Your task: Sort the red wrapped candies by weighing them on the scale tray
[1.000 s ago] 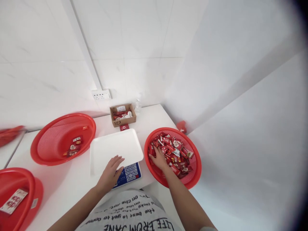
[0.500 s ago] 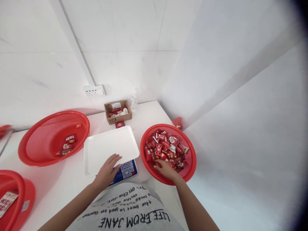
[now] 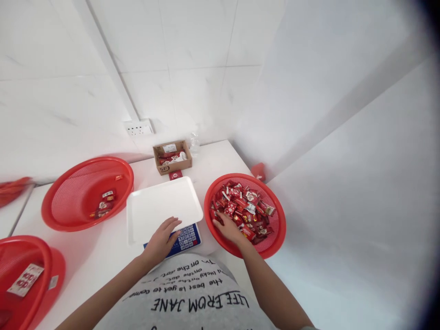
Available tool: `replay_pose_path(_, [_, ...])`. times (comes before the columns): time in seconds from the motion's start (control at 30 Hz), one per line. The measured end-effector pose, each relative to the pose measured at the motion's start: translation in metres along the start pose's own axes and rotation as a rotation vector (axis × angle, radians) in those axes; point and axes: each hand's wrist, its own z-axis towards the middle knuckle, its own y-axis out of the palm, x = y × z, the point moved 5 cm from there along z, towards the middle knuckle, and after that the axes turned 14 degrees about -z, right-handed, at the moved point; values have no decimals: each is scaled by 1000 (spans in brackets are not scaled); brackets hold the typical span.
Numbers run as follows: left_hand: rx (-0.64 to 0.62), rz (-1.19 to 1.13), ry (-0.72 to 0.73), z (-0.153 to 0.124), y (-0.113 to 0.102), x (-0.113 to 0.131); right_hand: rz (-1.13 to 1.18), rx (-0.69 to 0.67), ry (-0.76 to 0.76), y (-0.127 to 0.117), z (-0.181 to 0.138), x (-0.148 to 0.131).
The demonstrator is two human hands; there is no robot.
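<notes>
My left hand (image 3: 162, 239) rests with fingers stretched out over the front edge of a white tray (image 3: 161, 199) on a digital scale. The scale's blue keypad (image 3: 188, 238) shows partly beneath that hand. To the right stands a red mesh basket (image 3: 281, 231) holding a heap of red-wrapped candies (image 3: 242, 201). Inside it, my right hand (image 3: 229, 229) reaches to the left side of the heap, thumb and fingers closing at a small red candy packet (image 3: 213, 214). The fingertips partly hide how it is gripped. Nothing lies on the scale tray.
A second red basket (image 3: 48, 204) at left holds several candies. Another red basket (image 3: 48, 275), lower left, contains a printed white-and-red packet (image 3: 26, 279). A cardboard box (image 3: 173, 166) of red packets sits behind the scale, near the wall socket (image 3: 139, 128).
My right hand has shifted toward the heap's left side and reached the red packet there. My left hand stays at the scale. The whole view has shifted slightly.
</notes>
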Motion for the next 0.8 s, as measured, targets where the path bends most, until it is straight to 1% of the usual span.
replay_pose_path(0.17, [6, -8, -12, -1, 0, -3, 12, -56, 10, -3, -11, 5])
replay_pose_path(0.4, [-38, -10, -12, 10, 0, 7, -16, -101, 70, 7, -2, 10])
replay_pose_path(0.6, [-39, -31, -13, 11, -4, 6, -51, -75, 97, 6, -2, 1])
replay_pose_path(0.8, [-35, -33, -35, 7, -4, -1, -64, -62, 124, 4, -20, -5])
